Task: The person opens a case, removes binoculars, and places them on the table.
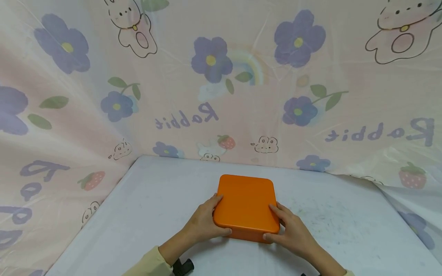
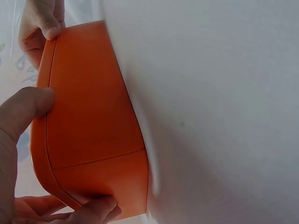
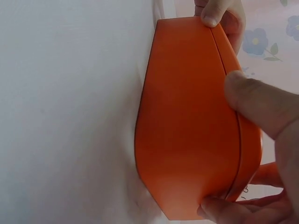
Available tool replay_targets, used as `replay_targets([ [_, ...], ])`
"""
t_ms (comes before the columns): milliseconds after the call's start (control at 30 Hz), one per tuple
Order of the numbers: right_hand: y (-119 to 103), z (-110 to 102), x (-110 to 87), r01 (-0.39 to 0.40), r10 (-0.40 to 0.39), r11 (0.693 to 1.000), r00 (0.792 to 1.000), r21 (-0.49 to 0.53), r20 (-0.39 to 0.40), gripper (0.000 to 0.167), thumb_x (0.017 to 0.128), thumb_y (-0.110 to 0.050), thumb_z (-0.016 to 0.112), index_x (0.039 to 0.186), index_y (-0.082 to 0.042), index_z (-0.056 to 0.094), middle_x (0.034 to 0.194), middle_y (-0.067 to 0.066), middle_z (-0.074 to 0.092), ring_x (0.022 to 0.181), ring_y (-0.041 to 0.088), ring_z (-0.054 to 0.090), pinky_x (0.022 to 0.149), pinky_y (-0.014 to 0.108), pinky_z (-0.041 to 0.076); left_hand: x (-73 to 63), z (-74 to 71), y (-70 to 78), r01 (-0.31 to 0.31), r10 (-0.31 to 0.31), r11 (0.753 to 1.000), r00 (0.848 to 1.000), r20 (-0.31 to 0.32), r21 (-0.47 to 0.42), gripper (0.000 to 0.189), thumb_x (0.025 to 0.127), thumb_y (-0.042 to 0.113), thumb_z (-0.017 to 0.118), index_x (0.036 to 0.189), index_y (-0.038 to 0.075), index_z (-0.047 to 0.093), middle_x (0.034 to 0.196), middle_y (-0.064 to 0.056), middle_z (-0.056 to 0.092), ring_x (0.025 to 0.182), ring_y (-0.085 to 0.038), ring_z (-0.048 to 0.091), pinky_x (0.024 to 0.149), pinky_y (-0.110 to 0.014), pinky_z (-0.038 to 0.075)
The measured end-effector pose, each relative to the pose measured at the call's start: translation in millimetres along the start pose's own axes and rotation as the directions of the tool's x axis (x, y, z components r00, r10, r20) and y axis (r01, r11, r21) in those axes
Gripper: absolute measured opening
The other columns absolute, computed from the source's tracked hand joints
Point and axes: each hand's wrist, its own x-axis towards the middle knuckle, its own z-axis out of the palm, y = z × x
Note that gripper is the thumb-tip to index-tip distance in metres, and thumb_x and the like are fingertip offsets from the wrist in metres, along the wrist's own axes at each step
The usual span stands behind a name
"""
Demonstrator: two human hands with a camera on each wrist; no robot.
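Left hand (image 1: 204,219) and right hand (image 1: 294,232) are clasped round an orange box (image 2: 91,102); its lid (image 1: 246,201) might be dislodged by uneven pushing.

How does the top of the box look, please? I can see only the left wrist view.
Observer: The head view shows that the box has a plain orange top with rounded corners.
Operator: Thank you. What does the right wrist view add?
Observer: There, fingers of the right grip touch the box's right side, round the corner from the thumb.
Operator: And what is farther away?
Observer: Beyond the table, a sheet shows printed strawberries.
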Motion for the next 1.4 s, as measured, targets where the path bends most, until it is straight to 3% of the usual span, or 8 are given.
replay_targets([
  [1100, 3.5, -1.3, 1.9, 0.015, -0.015, 1.000, 1.000, -0.007, 0.022, 0.089, 0.072, -0.041, 0.083, 0.141, 0.002, 0.045, 0.146, 0.033, 0.036, 0.127, 0.042, 0.051, 0.093, 0.038, 0.052, 1.5, 2.7, -0.3, -0.005, 0.005, 1.000, 1.000, -0.016, 0.018, 0.101, 0.066, 0.039, 0.086, 0.147, 0.007, 0.036, 0.154, -0.015, 0.035, 0.138, -0.028, 0.042, 0.110, -0.044, 0.041],
  [1400, 3.0, -3.6, 1.4, 0.036, -0.036, 0.999, 0.999, -0.028, 0.021, 0.090, 0.073, -0.048, 0.080, 0.141, 0.001, 0.046, 0.146, 0.033, 0.037, 0.127, 0.043, 0.050, 0.093, 0.039, 0.053, 0.5, 3.2, 1.6, 0.005, -0.005, 1.000, 1.000, -0.014, 0.026, 0.100, 0.066, 0.039, 0.085, 0.147, 0.006, 0.036, 0.155, -0.016, 0.033, 0.137, -0.030, 0.043, 0.109, -0.045, 0.042],
])
